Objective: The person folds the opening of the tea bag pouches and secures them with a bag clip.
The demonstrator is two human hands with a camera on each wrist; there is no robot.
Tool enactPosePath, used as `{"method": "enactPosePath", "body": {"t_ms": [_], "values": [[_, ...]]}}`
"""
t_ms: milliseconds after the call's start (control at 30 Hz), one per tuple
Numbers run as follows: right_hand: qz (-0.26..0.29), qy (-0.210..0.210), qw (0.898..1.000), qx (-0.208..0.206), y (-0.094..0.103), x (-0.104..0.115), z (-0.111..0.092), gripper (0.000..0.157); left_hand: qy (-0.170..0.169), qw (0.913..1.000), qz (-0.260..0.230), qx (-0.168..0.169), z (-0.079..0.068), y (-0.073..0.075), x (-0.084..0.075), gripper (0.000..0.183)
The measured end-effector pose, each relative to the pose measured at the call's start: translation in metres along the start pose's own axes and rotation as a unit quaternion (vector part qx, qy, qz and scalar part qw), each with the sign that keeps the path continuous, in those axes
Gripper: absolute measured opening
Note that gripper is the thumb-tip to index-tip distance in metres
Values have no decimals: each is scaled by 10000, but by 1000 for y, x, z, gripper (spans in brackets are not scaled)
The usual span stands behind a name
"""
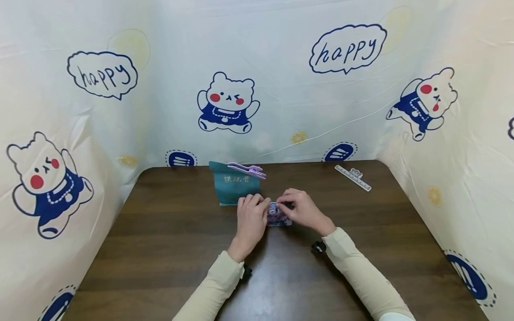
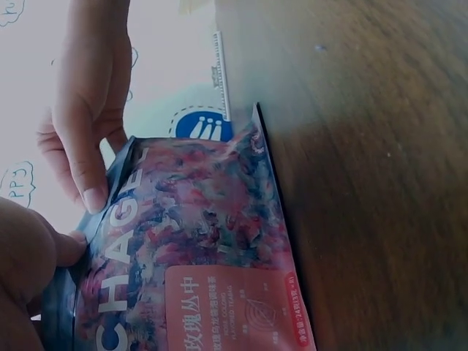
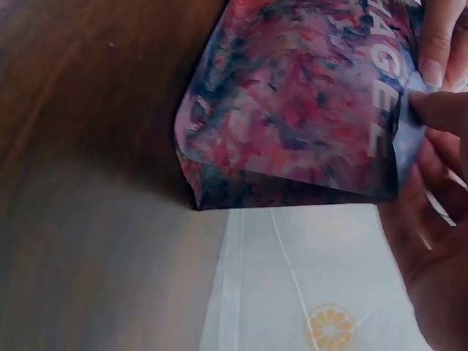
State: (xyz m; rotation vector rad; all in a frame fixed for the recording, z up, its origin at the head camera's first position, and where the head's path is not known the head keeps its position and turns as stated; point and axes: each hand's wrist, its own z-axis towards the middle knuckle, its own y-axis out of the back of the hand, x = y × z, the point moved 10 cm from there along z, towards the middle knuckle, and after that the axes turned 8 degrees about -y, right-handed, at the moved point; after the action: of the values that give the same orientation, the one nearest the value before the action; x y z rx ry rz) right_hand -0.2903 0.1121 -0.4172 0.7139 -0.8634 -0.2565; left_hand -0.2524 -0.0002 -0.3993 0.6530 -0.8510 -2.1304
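A tea pouch [image 1: 278, 218] with a pink, blue and purple marbled pattern stands on the table between both hands. Its white lettering and pink label panel [image 2: 219, 307] face the left wrist view. My left hand [image 1: 251, 218] pinches the pouch's top edge from the left. On the other side, my right hand [image 1: 304, 210] holds the same edge between thumb and fingers, and the dark top strip folds there in the right wrist view. Just behind my left hand stands a teal pouch [image 1: 230, 191] with a lavender clip [image 1: 246, 170] across its top.
A white ruler-like sealing clip [image 1: 353, 178] with a small figure-shaped handle lies at the table's back right. Patterned cloth [image 1: 281, 89] walls off the back and both sides of the brown wooden table [image 1: 160, 249].
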Motion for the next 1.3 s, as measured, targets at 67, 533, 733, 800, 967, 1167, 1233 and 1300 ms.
{"method": "enactPosePath", "body": {"t_ms": [67,533,733,800,967,1167,1233,1300], "values": [[141,-243,9995,172,0,-7,1,7,0,10000,9,51,2,-1,0,14],[383,-39,9992,111,3,-8,-2,20,-140,9998,97,-49,4,1,2,11],[500,-160,9979,385,0,-15,-2,21,-92,9999,-46,7,5,0,8,12],[541,-228,9967,559,-1,-16,-2,21,-69,9999,-122,-3,4,0,9,12],[540,-428,9942,830,-1,-19,-4,26,-82,9998,-201,50,3,-3,12,15],[475,-456,9943,844,1,-20,-4,28,3,9990,-394,211,6,-3,15,16],[470,-416,9944,850,1,-19,-4,28,24,9986,-479,202,6,-3,15,16],[463,-383,9945,863,0,-19,-4,28,28,9984,-537,150,6,-1,14,16]]}}
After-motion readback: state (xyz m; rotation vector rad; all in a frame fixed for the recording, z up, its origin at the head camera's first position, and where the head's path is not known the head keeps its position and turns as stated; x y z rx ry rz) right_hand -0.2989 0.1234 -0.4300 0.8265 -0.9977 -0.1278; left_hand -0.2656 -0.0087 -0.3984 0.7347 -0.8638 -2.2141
